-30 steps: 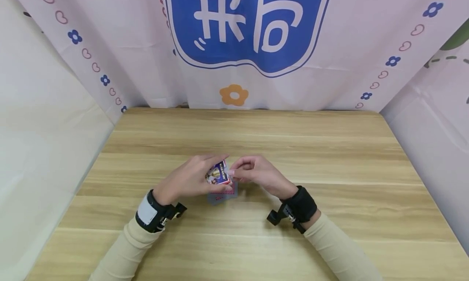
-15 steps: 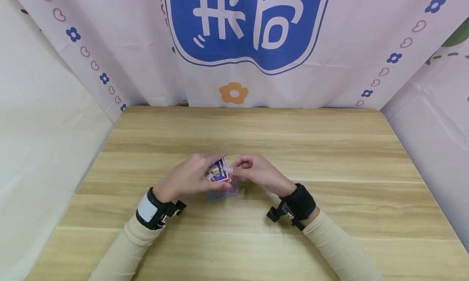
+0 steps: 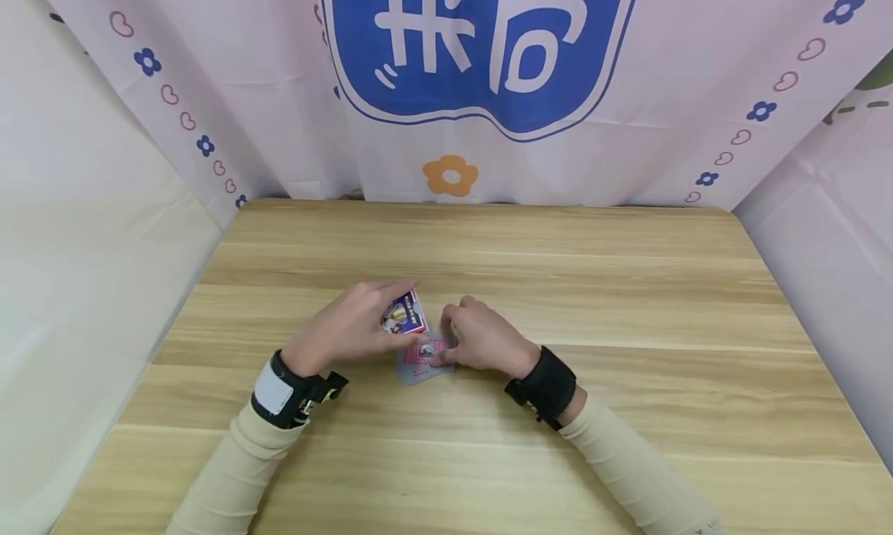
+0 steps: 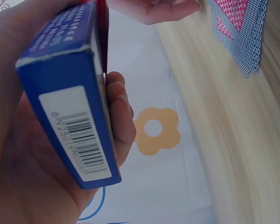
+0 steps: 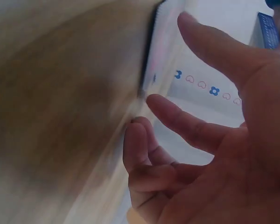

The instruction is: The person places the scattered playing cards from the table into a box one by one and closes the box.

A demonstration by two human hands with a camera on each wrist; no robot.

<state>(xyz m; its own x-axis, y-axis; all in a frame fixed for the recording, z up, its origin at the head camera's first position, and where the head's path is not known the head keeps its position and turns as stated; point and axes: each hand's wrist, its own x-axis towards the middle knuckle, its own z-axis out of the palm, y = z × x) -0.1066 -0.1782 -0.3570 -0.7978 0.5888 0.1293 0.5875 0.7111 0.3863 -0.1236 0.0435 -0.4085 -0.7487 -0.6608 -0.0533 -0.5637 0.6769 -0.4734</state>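
My left hand (image 3: 345,322) grips a blue and red playing-card box (image 3: 405,315) between thumb and fingers, held over the table left of centre. In the left wrist view the box's barcode end (image 4: 77,135) faces the camera. A pile of playing cards (image 3: 418,355) lies on the table just below the box, pink-patterned backs up and slightly fanned. Over the pile's right side is my right hand (image 3: 488,338), thumb and index finger spread apart at the cards. The right wrist view shows the pile (image 5: 161,51) between those two fingertips, blurred; firm contact cannot be told.
The wooden table (image 3: 628,302) extends around both hands. A white curtain (image 3: 663,77) with a blue emblem hangs along its back edge, and pale cloth (image 3: 91,248) covers the left side. Both wrists wear black camera straps (image 3: 547,388).
My right hand has left the end of the box and come down to the cards, its thumb and index finger parting. The left hand has shifted slightly up and left with the box.
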